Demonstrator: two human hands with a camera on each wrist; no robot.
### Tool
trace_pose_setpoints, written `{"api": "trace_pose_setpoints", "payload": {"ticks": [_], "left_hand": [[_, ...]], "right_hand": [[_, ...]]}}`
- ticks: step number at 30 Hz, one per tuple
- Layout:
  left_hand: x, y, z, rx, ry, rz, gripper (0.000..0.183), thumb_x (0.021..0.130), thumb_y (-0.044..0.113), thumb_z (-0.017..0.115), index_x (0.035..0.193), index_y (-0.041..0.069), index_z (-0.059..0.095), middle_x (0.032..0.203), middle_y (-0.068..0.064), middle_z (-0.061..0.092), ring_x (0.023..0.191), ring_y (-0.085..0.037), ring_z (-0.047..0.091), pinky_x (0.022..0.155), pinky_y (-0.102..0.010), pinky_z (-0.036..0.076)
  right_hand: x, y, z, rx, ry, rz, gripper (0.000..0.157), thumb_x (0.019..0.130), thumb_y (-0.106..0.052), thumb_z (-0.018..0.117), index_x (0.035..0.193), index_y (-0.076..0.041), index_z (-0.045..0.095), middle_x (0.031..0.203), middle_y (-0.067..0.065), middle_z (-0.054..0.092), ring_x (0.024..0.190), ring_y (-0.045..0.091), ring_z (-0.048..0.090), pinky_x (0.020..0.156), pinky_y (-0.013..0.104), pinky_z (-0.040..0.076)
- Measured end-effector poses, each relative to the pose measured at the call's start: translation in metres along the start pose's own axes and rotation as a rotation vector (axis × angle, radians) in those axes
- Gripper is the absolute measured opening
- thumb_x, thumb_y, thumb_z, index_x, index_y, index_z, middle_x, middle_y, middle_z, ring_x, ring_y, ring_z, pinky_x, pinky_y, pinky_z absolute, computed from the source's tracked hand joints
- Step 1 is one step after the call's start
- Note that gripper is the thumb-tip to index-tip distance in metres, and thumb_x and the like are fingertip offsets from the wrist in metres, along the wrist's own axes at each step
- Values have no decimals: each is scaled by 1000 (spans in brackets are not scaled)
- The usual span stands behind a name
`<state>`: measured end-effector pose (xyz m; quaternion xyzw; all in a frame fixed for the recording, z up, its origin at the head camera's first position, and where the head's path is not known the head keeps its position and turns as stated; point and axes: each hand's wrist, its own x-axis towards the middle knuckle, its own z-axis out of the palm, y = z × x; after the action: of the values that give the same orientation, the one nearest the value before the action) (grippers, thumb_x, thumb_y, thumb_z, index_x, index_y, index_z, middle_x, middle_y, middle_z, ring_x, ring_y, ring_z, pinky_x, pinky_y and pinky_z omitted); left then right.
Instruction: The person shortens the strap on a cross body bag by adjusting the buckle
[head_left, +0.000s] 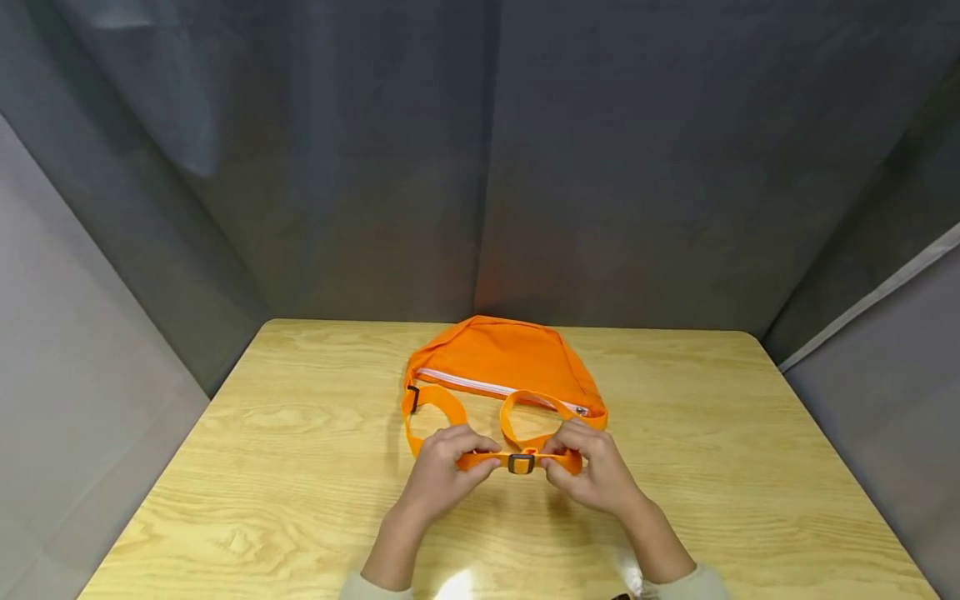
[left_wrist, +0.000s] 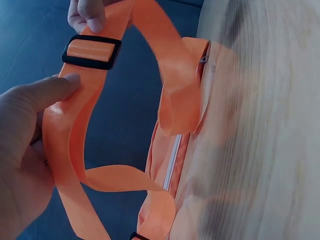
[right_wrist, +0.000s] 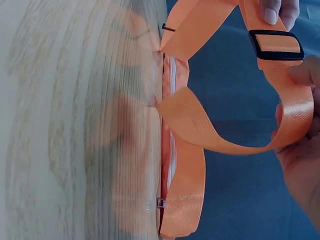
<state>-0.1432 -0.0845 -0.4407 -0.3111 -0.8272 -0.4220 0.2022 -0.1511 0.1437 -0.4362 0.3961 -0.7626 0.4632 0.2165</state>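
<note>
An orange zippered bag (head_left: 510, 354) lies near the table's far edge, its pale zipper (head_left: 468, 382) facing the person. Its orange strap (left_wrist: 172, 95) loops forward, lifted off the table between both hands. On the raised stretch sits a black slider buckle (head_left: 521, 463). Just left of that buckle, the left hand (head_left: 447, 467) pinches the strap between thumb and fingers. The right hand (head_left: 592, 467) pinches it on the other side, close to the buckle. A second black slider (head_left: 412, 398) shows on the strap near the bag's left end.
The light wood table (head_left: 262, 467) stretches out on both sides of the bag. A dark curtain (head_left: 637, 167) hangs behind it, with grey panels (head_left: 82, 358) at the sides. Part of a small dark object (head_left: 621, 597) shows at the bottom edge beside the right sleeve.
</note>
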Motion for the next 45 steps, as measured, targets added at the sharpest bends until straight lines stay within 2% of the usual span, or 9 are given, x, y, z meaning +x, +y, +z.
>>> {"api": "trace_pose_setpoints", "payload": {"ticks": [5,11,14,19,23,26,33,41,45], "left_hand": [[-2,-4,-2,-26,-14,11,18,70,6,80,86,10,72,84,8,65,73,-6,57,68,-25,48],[-7,-8,0,5,-7,33,28,66,14,85,91,12,72,87,8,64,78,-6,54,73,-29,45],[-8,-7,3,60,13,97,40,60,20,88,96,13,70,91,7,64,85,-10,53,73,-32,41],[-5,-5,6,132,94,264,49,58,27,87,101,13,68,98,4,65,99,-19,57,83,-39,40],[-2,-3,7,143,134,316,49,59,28,87,101,13,67,97,3,66,98,-19,58,83,-38,39],[-2,-2,7,135,139,317,51,57,27,88,101,13,67,97,4,66,93,-15,59,81,-37,39],[-3,-4,4,103,72,270,55,56,34,88,103,14,67,95,6,66,86,-7,57,80,-32,39],[-7,-6,0,40,28,175,54,56,31,89,103,15,66,96,6,65,87,-9,55,78,-31,40],[-8,-5,-1,13,-51,74,57,57,30,89,107,17,65,102,9,64,92,-7,55,85,-35,40]], "right_hand": [[12,-24,-5,3,-18,30,21,61,17,69,69,-2,62,65,5,59,53,20,51,47,18,40],[13,-26,-4,61,-33,40,24,62,19,67,71,-2,62,66,4,58,52,14,48,46,18,40],[13,-26,-4,119,-58,69,23,65,20,66,73,-2,62,68,4,58,54,10,47,45,21,41],[12,-24,-3,217,-71,150,21,70,19,66,77,0,63,71,8,62,59,9,49,47,24,43],[7,-16,1,307,-72,241,18,76,18,64,82,2,65,76,11,64,67,12,56,54,26,46],[5,-13,3,370,-90,302,16,80,16,62,86,2,66,80,11,65,71,13,57,58,26,48],[9,-17,7,461,-104,376,10,83,13,59,88,6,65,77,16,64,59,5,49,49,21,43],[-2,0,-1,361,-146,469,7,87,-2,63,91,-4,68,84,4,65,72,14,55,60,28,47],[-5,5,-6,340,-153,483,5,86,-2,64,89,-4,68,84,4,65,75,14,55,62,30,48]]}}
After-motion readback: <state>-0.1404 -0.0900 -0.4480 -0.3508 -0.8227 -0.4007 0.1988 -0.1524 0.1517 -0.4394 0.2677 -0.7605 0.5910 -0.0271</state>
